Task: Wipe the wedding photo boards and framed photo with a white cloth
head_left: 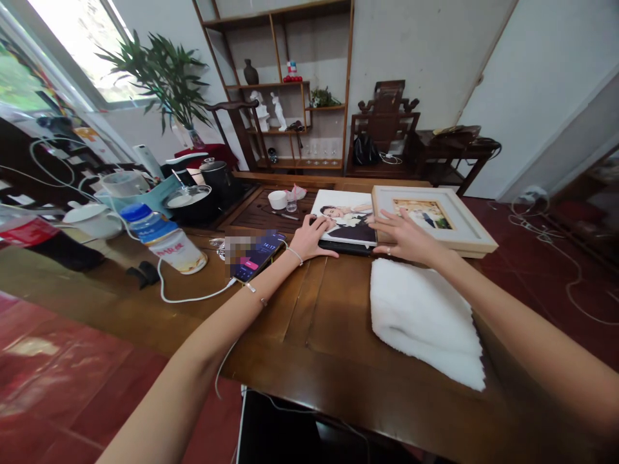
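A photo canvas [345,216] showing a couple lies flat on the wooden table [319,322]. My left hand [312,240] rests on its near left corner, fingers curled over the edge. My right hand [401,235] lies with fingers spread at the canvas's right edge, touching the near left corner of a pale wooden picture frame [435,219] that holds a photo. A white fluffy cloth [425,319] lies on the table just in front of my right hand.
A phone [256,256] on a white cable lies left of my left hand. A plastic bottle [162,241] lies on its side beyond it. Kettles, bowls and a tea tray [261,209] fill the far left. Shelves and chairs stand behind.
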Demonstrator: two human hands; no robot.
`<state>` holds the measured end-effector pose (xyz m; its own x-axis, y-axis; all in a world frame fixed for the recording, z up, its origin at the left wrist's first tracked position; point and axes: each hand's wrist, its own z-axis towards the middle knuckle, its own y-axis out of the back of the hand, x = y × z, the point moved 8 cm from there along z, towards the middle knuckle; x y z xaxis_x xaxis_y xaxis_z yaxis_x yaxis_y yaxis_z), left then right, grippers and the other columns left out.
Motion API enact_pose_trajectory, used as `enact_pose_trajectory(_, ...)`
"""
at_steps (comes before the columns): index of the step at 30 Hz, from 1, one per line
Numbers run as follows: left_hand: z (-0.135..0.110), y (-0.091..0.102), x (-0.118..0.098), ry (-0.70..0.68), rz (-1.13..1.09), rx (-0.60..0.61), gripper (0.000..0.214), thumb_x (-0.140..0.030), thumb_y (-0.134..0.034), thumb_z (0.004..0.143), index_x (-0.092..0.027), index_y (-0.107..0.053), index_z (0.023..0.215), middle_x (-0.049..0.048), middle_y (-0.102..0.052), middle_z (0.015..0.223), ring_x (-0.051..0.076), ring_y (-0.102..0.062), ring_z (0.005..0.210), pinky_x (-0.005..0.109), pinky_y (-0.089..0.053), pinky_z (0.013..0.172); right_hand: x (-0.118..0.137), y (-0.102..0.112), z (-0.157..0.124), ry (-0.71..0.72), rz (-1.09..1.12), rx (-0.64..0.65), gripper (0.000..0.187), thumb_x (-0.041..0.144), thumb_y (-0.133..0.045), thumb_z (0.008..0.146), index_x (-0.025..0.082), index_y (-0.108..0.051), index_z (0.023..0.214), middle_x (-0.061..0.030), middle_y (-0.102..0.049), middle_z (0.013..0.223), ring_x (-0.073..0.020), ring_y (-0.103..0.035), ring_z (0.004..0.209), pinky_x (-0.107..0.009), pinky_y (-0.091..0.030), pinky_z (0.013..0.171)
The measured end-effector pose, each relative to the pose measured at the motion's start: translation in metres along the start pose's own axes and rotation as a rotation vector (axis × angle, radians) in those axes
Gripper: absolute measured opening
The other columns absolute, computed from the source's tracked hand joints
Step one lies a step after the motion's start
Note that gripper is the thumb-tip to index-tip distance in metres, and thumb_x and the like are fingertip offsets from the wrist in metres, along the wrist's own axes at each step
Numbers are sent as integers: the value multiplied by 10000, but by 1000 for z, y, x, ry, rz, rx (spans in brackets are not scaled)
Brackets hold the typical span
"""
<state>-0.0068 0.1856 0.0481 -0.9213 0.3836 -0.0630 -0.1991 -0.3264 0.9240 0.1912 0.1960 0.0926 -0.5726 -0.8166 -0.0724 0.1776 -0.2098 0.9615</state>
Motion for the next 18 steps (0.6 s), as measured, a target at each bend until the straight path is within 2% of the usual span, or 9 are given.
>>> enact_pose_trajectory(4,8,-2,2,48,-7,-10,894,-785,-661,592,-197,-531,1253,210,-400,1417,453,-320,1291,576,-538,816,8,-24,3,6,-15,37,525,357,-656,813,168,-558,1293,-174,-526,1388,-327,-292,1408,-690,-121,1093)
enact_pose_trajectory(7,13,-9,11,152,-78,33,1039,-757,-745,502,-200,-457,1330,263,-194,1519,526,-224,1355,660,-470,871,10,-34,7,-13,-12,43,423,259,-615,826,165,-588,1238,-169,-583,1328,-323,-298,1405,-743,-68,1060)
enact_pose_trajectory(9,17,-16,19,222,-164,92,1177,-730,-796,432,-220,-366,1402,276,-132,1536,552,-231,1355,690,-413,922,11,-37,9,-18,1,48,392,193,-585,827,164,-593,1217,-158,-604,1303,-308,-307,1403,-748,-52,1054)
enact_pose_trajectory(11,20,-21,24,244,-216,125,1243,-716,-816,394,-200,-335,1417,294,-165,1517,554,-283,1333,690,-379,957,11,-39,11,-27,18,52,384,152,-574,817,167,-600,1200,-150,-614,1291,-298,-324,1395,-736,-58,1061)
enact_pose_trajectory(14,25,-24,30,223,-234,121,1190,-709,-826,367,-145,-420,1333,304,-223,1480,539,-287,1336,665,-346,1005,5,-36,13,-83,48,42,379,191,-579,831,216,-604,1209,-114,-609,1306,-288,-379,1362,-682,-121,1084)
enact_pose_trajectory(16,27,-25,33,208,-246,108,1147,-694,-834,367,-135,-445,1290,296,-234,1468,517,-267,1356,640,-325,1041,-10,-26,11,-180,59,5,373,278,-561,868,254,-586,1240,-87,-583,1342,-272,-417,1332,-610,-168,1103)
enact_pose_trajectory(18,29,-26,36,192,-262,95,1119,-672,-846,371,-133,-452,1269,285,-241,1456,488,-264,1369,603,-309,1075,-40,-11,0,-357,45,-60,380,336,-493,913,234,-552,1274,-102,-559,1363,-265,-440,1302,-545,-193,1108)
